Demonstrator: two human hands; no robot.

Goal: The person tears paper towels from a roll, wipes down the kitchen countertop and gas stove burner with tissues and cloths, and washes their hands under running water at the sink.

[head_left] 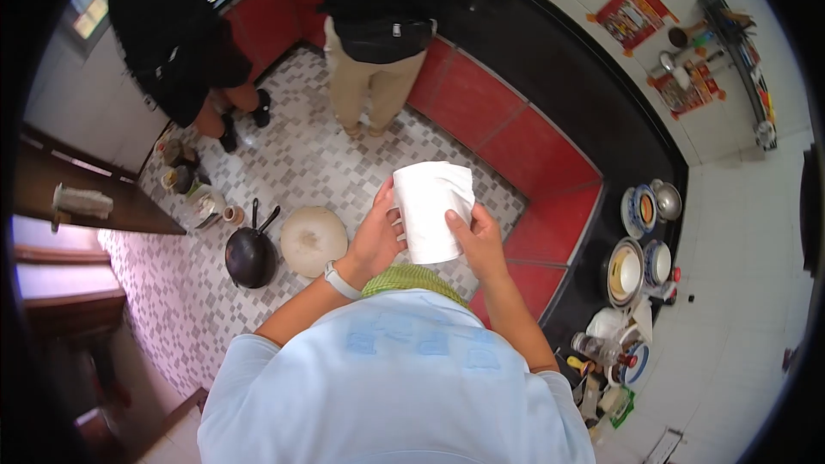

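The white roll, probably paper, is being held in the air ahead of the pale blue shirt. The left hand is cupping its left side; the right hand is gripping its right edge, thumb resting on the front. The roll is looking light, soft and dry, more likely to crease or tear than slip; its 2 sides are offering the best hold. A black pan and a round board are occupying the floor at left. 2 people are standing ahead, possibly restricting passage. Bowls are crowding the desk at right.
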